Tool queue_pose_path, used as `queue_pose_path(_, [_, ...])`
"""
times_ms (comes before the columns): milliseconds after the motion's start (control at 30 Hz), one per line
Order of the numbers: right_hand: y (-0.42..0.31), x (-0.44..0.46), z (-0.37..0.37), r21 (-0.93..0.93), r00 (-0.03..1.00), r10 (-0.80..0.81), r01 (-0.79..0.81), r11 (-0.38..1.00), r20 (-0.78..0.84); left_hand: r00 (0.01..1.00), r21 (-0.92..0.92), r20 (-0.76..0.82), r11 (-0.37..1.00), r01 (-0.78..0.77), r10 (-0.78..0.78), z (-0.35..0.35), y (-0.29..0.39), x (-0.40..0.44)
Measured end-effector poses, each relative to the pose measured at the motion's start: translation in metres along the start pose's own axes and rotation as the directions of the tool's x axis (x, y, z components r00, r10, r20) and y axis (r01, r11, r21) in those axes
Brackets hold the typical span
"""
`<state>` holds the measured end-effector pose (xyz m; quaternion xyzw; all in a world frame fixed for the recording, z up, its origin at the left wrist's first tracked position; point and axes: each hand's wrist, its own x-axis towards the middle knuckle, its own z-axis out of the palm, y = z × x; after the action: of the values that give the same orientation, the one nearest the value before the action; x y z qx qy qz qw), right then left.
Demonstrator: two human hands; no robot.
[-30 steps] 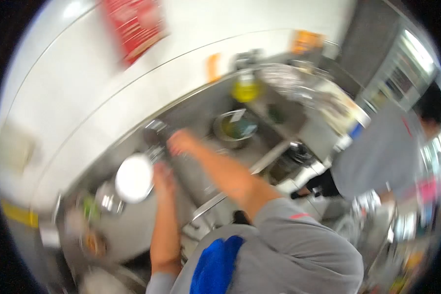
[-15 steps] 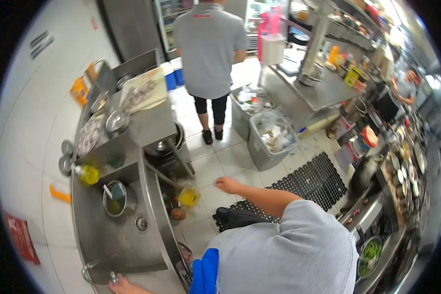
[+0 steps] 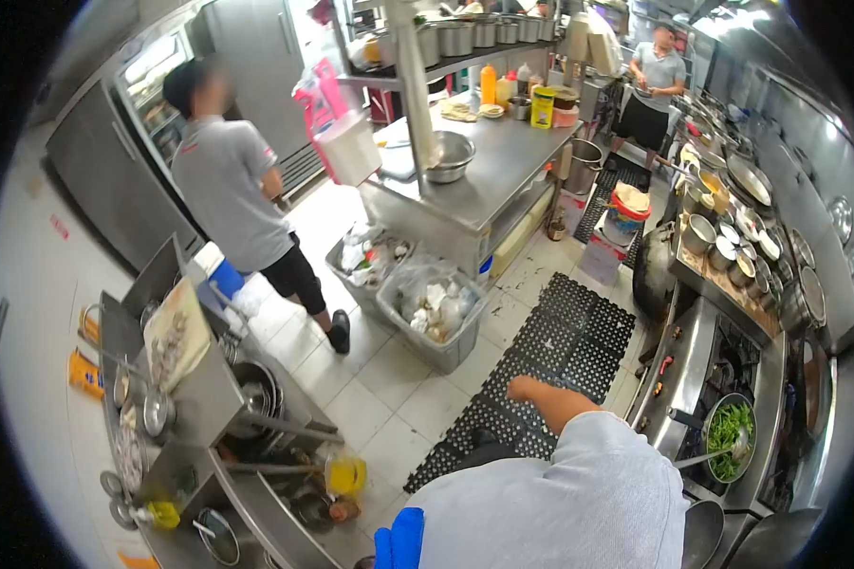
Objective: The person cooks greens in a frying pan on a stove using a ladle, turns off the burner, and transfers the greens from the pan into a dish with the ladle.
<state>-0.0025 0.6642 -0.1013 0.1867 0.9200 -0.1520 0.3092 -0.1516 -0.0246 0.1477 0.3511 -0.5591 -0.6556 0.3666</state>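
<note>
My right hand (image 3: 525,389) hangs in the air over the black perforated floor mat (image 3: 550,346). It looks loosely closed, with nothing visible in it, and its fingers are partly hidden by the angle. My left hand is out of view. The hand nearest the cooking line is the right one, though it stays apart from the stove. On a burner stands a pan of green vegetables (image 3: 728,427) with a ladle (image 3: 741,443) resting in it. A blue cloth (image 3: 400,542) shows by my grey shirt.
Bins lined with plastic (image 3: 433,313) stand ahead, beside a steel worktable (image 3: 503,156). One co-worker (image 3: 228,180) is at the left near the fridges; another (image 3: 657,76) stands far down the aisle. At lower left is the sink unit (image 3: 266,512). Small pots (image 3: 700,232) line the stove shelf.
My view has swung right, away from the sink and toward the stove. My left hand, earlier at the sink tap, has left the view. The near co-worker has turned sideways.
</note>
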Motion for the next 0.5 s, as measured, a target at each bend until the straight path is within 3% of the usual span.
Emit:
queue_pose_path(100, [0.017,0.023,-0.014,0.199,1.000,0.025,-0.023,0.980,-0.006,0.990,0.018,0.113,0.996,0.084,-0.086,0.059,-0.004,-0.063])
queue_pose_path(200, [0.042,0.051,-0.030,0.172,0.983,0.179,-0.170,0.970,-0.037,0.950,0.056,0.247,0.981,0.184,-0.192,0.113,-0.010,-0.123])
queue_pose_path(267, [0.053,0.065,-0.033,0.389,0.918,0.388,-0.331,0.860,-0.076,0.897,0.109,0.345,0.961,0.255,-0.277,0.147,-0.016,-0.156])
queue_pose_path(300, [0.054,0.062,-0.041,0.404,0.912,0.404,-0.346,0.847,-0.066,0.858,0.154,0.405,0.948,0.278,-0.317,0.166,-0.020,-0.167])
queue_pose_path(367, [0.057,0.051,-0.069,0.579,0.899,0.417,-0.411,0.704,0.130,0.779,0.273,0.506,0.926,0.262,-0.370,0.206,-0.030,-0.195])
queue_pose_path(400, [0.068,0.058,-0.064,0.596,0.893,0.431,-0.419,0.685,0.131,0.739,0.335,0.559,0.917,0.215,-0.377,0.229,-0.039,-0.208])
queue_pose_path(433, [0.078,0.061,-0.055,0.590,0.935,0.355,-0.278,0.758,-0.014,0.640,0.399,0.649,0.900,0.173,-0.411,0.248,-0.050,-0.214])
queue_pose_path(467, [0.087,0.062,-0.038,0.565,0.951,0.270,-0.142,0.813,-0.149,0.644,0.397,0.682,0.915,0.071,-0.346,0.270,-0.130,-0.164])
queue_pose_path(500, [0.093,0.057,-0.025,0.601,0.928,0.313,-0.136,0.787,-0.200,0.566,0.485,0.703,0.873,0.061,-0.430,0.290,-0.153,-0.166])
